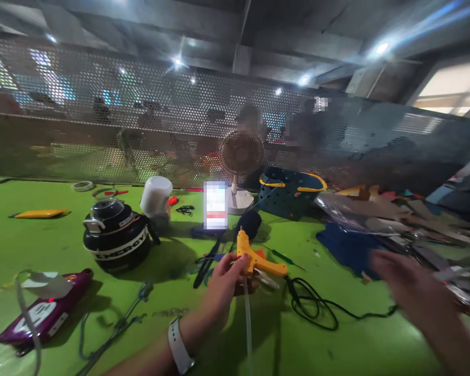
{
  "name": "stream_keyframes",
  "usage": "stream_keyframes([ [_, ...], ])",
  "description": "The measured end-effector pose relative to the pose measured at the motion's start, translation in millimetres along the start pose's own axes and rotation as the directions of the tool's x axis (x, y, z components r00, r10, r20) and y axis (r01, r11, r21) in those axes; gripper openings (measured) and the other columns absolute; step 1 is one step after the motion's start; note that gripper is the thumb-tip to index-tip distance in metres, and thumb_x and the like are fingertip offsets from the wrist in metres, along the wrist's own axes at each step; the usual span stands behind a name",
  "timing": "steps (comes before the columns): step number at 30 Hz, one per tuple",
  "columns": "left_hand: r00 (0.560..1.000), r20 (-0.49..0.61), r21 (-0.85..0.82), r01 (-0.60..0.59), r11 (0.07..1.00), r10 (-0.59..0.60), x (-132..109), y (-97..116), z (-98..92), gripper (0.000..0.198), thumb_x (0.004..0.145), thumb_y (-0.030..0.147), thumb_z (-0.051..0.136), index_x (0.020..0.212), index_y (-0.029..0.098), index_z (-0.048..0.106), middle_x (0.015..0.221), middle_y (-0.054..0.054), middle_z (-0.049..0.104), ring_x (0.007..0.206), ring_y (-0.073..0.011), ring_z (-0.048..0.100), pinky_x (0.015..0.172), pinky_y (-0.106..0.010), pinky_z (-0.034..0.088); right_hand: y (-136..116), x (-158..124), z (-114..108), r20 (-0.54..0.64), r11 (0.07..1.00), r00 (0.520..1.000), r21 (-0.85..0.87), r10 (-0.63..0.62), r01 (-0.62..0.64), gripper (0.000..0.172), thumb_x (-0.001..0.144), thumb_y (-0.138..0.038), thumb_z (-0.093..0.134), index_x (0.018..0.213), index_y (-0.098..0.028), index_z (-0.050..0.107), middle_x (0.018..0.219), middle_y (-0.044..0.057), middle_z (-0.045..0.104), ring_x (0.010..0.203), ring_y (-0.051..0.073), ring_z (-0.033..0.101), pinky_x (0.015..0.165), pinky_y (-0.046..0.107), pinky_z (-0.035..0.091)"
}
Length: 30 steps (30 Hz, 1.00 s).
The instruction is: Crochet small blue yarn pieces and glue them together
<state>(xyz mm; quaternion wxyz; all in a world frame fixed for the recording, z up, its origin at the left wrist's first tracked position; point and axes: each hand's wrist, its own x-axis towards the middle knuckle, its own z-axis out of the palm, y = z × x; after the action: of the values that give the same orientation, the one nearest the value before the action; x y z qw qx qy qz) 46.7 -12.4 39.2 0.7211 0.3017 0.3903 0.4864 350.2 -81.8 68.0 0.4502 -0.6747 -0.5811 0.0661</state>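
Near the middle of the green table my left hand (pixel 230 275) is closed round a yellow glue gun (pixel 254 257). Its nozzle points away from me, and its handle sticks out to the right. A long translucent glue stick (pixel 248 324) trails from the gun's back end toward me. A black cord (pixel 313 308) runs from the handle and lies looped on the table. Smeared by motion, my right hand (pixel 405 290) is at the right, near a dark blue cloth (pixel 347 248); its fingers do not show clearly, and I cannot tell whether it holds anything.
Behind the gun stand a small fan (pixel 242 154), a lit screen (pixel 215 206) and a dark basket (pixel 290 196) with yellow handles. A black jug (pixel 117 243) and a purple packet (pixel 47 308) are on the left. Scraps (pixel 391 214) pile up at right. A perforated panel (pixel 160 115) closes the back.
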Motion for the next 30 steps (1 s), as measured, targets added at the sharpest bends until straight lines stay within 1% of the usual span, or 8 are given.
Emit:
stream_keyframes([
  [4,1.000,0.002,0.043,-0.026,0.999,0.026,-3.1,2.2,17.9,0.036,0.074,0.042,0.074,0.093,0.017,0.057,0.071,-0.001,0.068,0.053,-0.0144,0.064,0.055,-0.027,0.053,-40.8,-2.1,74.4,0.296,0.982,0.937,0.060,-0.186,0.177,0.053,0.064,-0.040,0.083,0.115,-0.035,0.067,0.115,0.005,0.069,0.106,0.031,0.061,0.096,0.045,0.046],
  [7,0.998,0.034,0.112,-0.057,0.992,0.054,-5.1,8.4,30.5,0.037,0.076,0.046,0.070,0.094,0.017,0.056,0.063,-0.001,0.067,0.049,-0.0146,0.062,0.052,-0.026,0.051,-59.0,0.2,100.4,0.303,0.952,0.935,0.293,-0.185,0.093,0.025,0.075,-0.033,0.073,0.099,-0.028,0.074,0.105,0.008,0.070,0.103,0.032,0.060,0.099,0.051,0.040],
  [11,0.982,0.168,0.172,-0.117,0.978,0.088,-7.8,21.6,37.3,0.042,0.081,0.055,0.060,0.100,0.017,0.060,0.062,-0.001,0.067,0.052,-0.0161,0.064,0.056,-0.027,0.051,-54.3,13.3,101.6,0.439,0.739,0.897,0.587,0.052,-0.330,0.022,0.071,-0.040,0.076,0.085,-0.023,0.072,0.082,0.003,0.068,0.075,0.021,0.064,0.073,0.034,0.054],
  [15,0.969,0.206,0.289,-0.194,0.937,0.137,-5.8,20.9,28.3,0.036,0.081,0.048,0.064,0.092,0.014,0.067,0.063,-0.001,0.066,0.054,-0.0127,0.060,0.056,-0.023,0.047,-40.6,18.9,100.2,0.514,0.544,0.847,0.675,0.138,-0.498,0.035,0.072,-0.055,0.072,0.079,-0.021,0.067,0.069,-0.001,0.064,0.050,0.011,0.055,0.053,0.025,0.054],
  [18,0.978,0.155,0.336,-0.184,0.924,0.139,0.2,8.7,24.3,0.032,0.073,0.043,0.074,0.088,0.015,0.068,0.063,-0.001,0.066,0.056,-0.0137,0.060,0.059,-0.025,0.047,-37.3,16.1,103.5,0.550,0.401,0.819,0.722,0.160,-0.564,0.039,0.067,-0.054,0.076,0.081,-0.019,0.069,0.072,0.000,0.065,0.046,0.007,0.049,0.048,0.020,0.050],
  [23,0.974,0.167,0.336,-0.201,0.920,0.151,11.9,-8.8,46.6,0.040,0.076,0.037,0.074,0.111,0.019,0.066,0.109,-0.009,0.068,0.102,-0.0232,0.061,0.087,-0.032,0.044,-37.4,7.6,114.9,0.583,0.238,0.795,0.759,0.168,-0.607,0.034,0.065,-0.048,0.081,0.079,-0.019,0.069,0.064,-0.002,0.064,0.049,0.008,0.055,0.049,0.018,0.050],
  [26,0.954,0.256,0.234,-0.215,0.948,0.153,20.6,-16.5,64.5,0.037,0.074,0.036,0.076,0.104,0.016,0.067,0.100,-0.009,0.069,0.094,-0.0216,0.061,0.081,-0.030,0.045,-33.3,3.8,122.4,0.579,0.180,0.802,0.781,0.150,-0.598,0.033,0.064,-0.046,0.083,0.078,-0.020,0.068,0.062,-0.004,0.064,0.051,0.009,0.058,0.050,0.019,0.050],
  [30,0.952,0.286,0.166,-0.157,0.974,0.105,31.7,-27.9,77.5,0.039,0.066,0.041,0.081,0.089,0.013,0.066,0.073,-0.001,0.062,0.057,-0.0103,0.049,0.051,-0.023,0.036,-26.9,1.7,127.8,0.570,0.151,0.813,0.799,0.118,-0.582,0.032,0.065,-0.043,0.083,0.081,-0.019,0.070,0.070,0.000,0.069,0.059,0.014,0.064,0.057,0.024,0.052],
])
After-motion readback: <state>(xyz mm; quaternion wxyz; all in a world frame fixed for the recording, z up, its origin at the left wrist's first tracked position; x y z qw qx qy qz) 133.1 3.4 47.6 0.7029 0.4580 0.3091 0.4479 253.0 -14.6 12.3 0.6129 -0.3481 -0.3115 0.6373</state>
